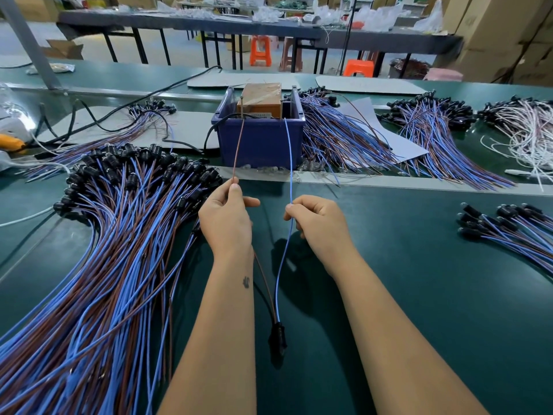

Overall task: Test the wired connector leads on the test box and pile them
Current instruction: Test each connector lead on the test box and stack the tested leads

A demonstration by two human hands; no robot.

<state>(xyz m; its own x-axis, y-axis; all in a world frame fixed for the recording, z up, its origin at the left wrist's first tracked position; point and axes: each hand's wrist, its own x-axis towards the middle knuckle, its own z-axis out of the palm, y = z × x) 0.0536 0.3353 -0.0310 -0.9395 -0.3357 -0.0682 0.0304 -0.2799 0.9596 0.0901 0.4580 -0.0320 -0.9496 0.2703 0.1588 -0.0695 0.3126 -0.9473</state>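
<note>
My left hand point(225, 215) pinches the brown wire point(238, 148) of one lead, and my right hand point(317, 218) pinches its blue wire point(289, 151). Both wires stretch up to the test box point(259, 100), a tan box set in a dark blue bin point(260, 139); their tips reach its top edge. The lead's black connector point(277, 339) hangs low between my forearms. A big pile of blue and brown leads point(113, 235) with black connectors lies to the left of my hands.
More lead bundles lie right of the bin point(338, 139), farther right point(434, 130) and at the right edge point(508, 229). White wires point(526, 136) sit far right. A black cable point(125, 127) runs to the bin. The green belt point(419, 265) is bare under my right arm.
</note>
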